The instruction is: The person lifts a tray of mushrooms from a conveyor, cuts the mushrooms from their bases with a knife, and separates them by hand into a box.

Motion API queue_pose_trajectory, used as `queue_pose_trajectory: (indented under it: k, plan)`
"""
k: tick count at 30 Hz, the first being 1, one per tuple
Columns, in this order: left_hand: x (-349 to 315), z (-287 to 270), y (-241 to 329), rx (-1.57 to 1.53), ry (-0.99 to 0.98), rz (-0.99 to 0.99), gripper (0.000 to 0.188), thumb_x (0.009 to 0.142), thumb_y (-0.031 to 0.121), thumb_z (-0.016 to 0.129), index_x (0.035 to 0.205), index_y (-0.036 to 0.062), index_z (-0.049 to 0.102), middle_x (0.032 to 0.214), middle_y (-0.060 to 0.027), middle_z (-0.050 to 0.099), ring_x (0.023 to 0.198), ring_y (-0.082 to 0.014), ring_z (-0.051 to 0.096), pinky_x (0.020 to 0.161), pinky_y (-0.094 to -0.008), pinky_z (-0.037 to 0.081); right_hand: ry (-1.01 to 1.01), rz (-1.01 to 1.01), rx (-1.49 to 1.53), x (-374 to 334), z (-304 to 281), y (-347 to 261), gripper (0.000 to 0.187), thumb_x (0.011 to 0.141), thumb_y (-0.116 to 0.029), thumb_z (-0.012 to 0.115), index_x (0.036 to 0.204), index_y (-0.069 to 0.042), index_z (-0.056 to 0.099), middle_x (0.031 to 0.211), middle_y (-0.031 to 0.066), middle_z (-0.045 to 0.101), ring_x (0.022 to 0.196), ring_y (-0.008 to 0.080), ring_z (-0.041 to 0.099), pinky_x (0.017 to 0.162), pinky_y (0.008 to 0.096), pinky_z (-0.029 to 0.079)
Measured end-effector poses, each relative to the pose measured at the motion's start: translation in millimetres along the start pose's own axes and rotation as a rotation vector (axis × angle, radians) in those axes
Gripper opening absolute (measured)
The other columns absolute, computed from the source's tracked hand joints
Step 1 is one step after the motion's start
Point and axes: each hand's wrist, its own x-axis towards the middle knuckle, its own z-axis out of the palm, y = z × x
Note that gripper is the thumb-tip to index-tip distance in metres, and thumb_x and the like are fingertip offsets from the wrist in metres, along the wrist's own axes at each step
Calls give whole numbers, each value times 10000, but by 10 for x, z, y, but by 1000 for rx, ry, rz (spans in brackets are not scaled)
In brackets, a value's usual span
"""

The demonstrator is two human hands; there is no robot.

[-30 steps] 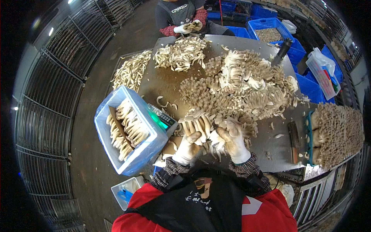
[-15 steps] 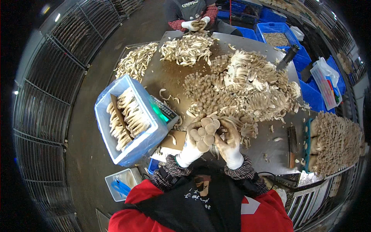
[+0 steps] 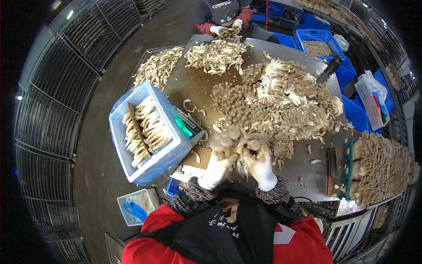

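Note:
In front of my chest both hands wear white gloves with soiled fingers. My left hand (image 3: 216, 166) is closed round a cluster of mushrooms (image 3: 226, 137) with round grey-brown caps, slightly blurred. My right hand (image 3: 260, 165), fingers curled, holds a single mushroom (image 3: 253, 144) by the cluster's right side. Just beyond my hands spreads a large heap of mushrooms (image 3: 281, 103) on the metal table (image 3: 303, 176). Left of my hands, a blue-white crate (image 3: 173, 152) lined with plastic holds rows of pale mushrooms (image 3: 151, 125) and a brown divider (image 3: 139, 127). It rests on a scale (image 3: 189, 122) with a lit green display.
Across the table a co-worker's gloved hands (image 3: 226, 31) handle mushrooms above a pile of loose ones (image 3: 215, 56). Another pile (image 3: 158, 66) lies far left. A packed mushroom block (image 3: 380, 169) stands at right, near a dark brush (image 3: 331, 169). Blue crates (image 3: 316, 37) are at far right.
The cluster has tipped and shifted slightly left in my left hand. My right fingers have curled in and now hold a single mushroom. The whole view has shifted slightly.

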Motion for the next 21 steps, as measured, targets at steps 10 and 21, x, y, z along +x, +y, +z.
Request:
queue_pose_trajectory:
  k: [10, 21]
  plan:
    - [55, 112, -12, 119, -32, -17, 727, 782, -115, 648, 1434, 50, 371, 1411, -70, 480, 1307, -173, 463, 1058, -314, 423, 88, 100, 73, 46, -38, -118, 222, 900, 68, 601, 1117, 28, 626, 990, 36, 638, 852, 110, 604, 767, 248, 511]
    - [56, 37, -197, -407, 106, -148, 637, 832, -62, 500, 1444, 51, 363, 1411, -92, 478, 1334, -240, 452, 1134, -393, 356, 173, 222, 177, -10, -7, -6, 100, 932, -26, 625, 1027, 5, 633, 1030, 69, 630, 845, 119, 588, 687, 235, 487]
